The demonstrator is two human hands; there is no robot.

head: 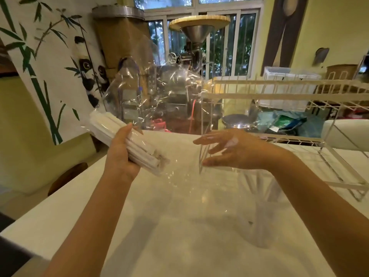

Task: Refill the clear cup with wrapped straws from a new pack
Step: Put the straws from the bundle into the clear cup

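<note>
The left hand [119, 154] holds a bundle of wrapped straws [127, 142] above the white table [179, 226]. Its grip is closed around the middle of the bundle, with the thumb on top and the fingers below. The right hand [233, 150] is open, with spread fingers, and it seems to touch the loose clear plastic of the pack [159, 92]. I cannot tell if it really pinches the film. The film rises up behind both hands and also hangs down under the bundle.

The clear cup is difficult to find. A transparent container with straight edges [205, 120] stands just beside the right hand, but I cannot say that this is the cup.

The step now is, I think, to free the straws from the pack. To do it well, the left hand should keep the bundle firm but not crush it, because the paper sleeves are thin and bend easily. The right hand should pull the film away along the length of the straws, not across them, so no straw slides out and falls.

The straws are long, thin and matt white. The film is glossy, wrinkled and very light, and it reflects the window. The table is smooth and a little shiny. A white wire rack [289, 92] stands at the right.
</note>
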